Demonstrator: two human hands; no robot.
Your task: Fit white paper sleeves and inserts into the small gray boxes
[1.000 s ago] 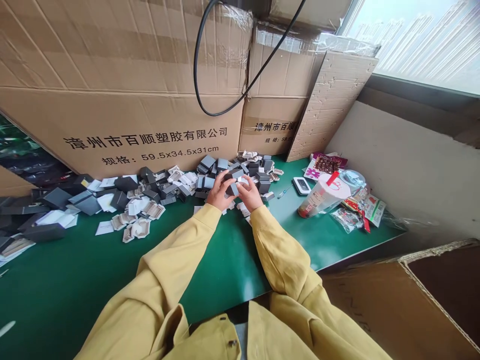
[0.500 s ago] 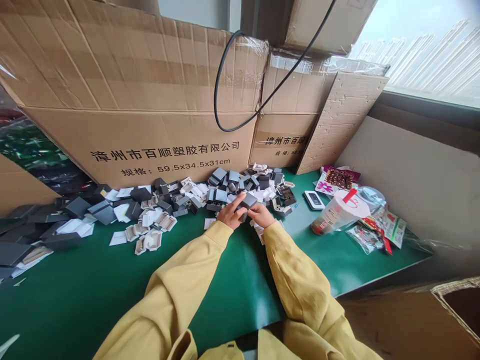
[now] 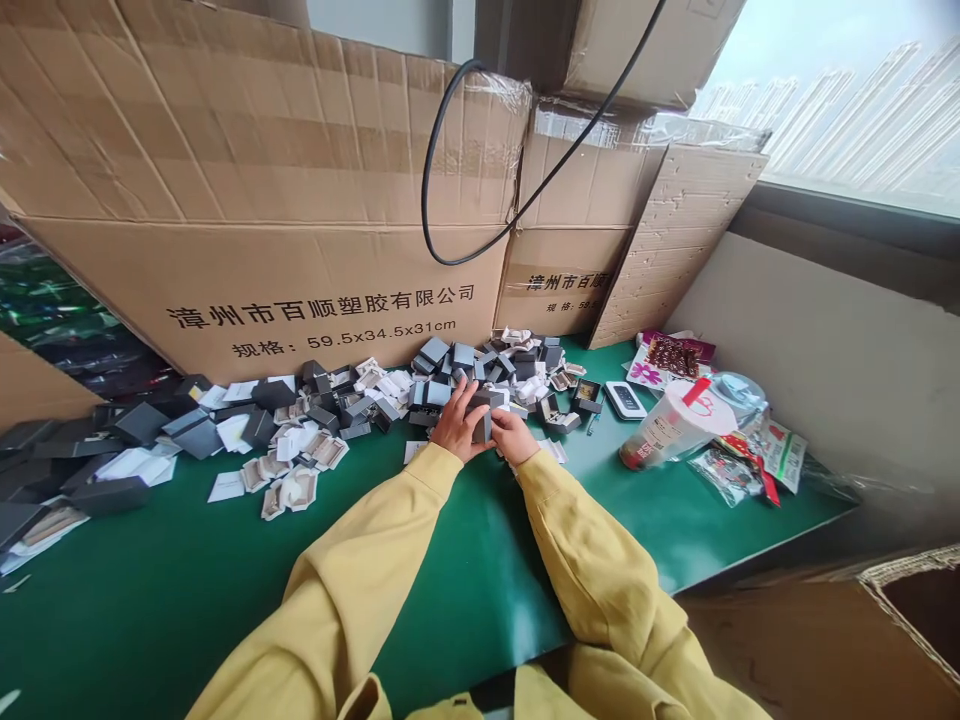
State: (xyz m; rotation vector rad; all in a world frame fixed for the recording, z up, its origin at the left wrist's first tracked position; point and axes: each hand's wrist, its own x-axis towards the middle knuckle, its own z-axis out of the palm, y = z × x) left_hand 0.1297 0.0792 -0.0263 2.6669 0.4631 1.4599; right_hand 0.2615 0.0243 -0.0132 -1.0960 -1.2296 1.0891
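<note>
Both hands grip a small dark box above a green table

At the far left of the green table (image 3: 225,600) lies a jumble of dark boxes (image 3: 142,425) with white papers (image 3: 142,465) among them; to its right come pale moulded inserts (image 3: 300,487), some spilling towards the near side; behind stands a large printed carton (image 3: 337,260), its lettering facing the worker; a second heap of closed boxes (image 3: 429,395) lies against the foot of that carton, just beyond the hands.

Near the middle the left hand (image 3: 454,425) holds the left side of the small dark box (image 3: 482,428), its fingers parted, the upper ones reaching up beside the box and the thumb low at its near face; the box sits between the two hands, in front of the second heap; the right hand (image 3: 514,437) pinches the box's right side, fingers bunched together; a black cable (image 3: 424,190) hangs in a loop above.

Right of the hands, open boxes (image 3: 585,398) lie near a white device (image 3: 625,400) with a small screen; next comes a tilted cup (image 3: 697,408) with a red straw (image 3: 697,389), packets beside and behind it; a plain cardboard sheet (image 3: 675,240) leans behind these; at the lower right, below the table edge, is an open carton (image 3: 787,640).
</note>
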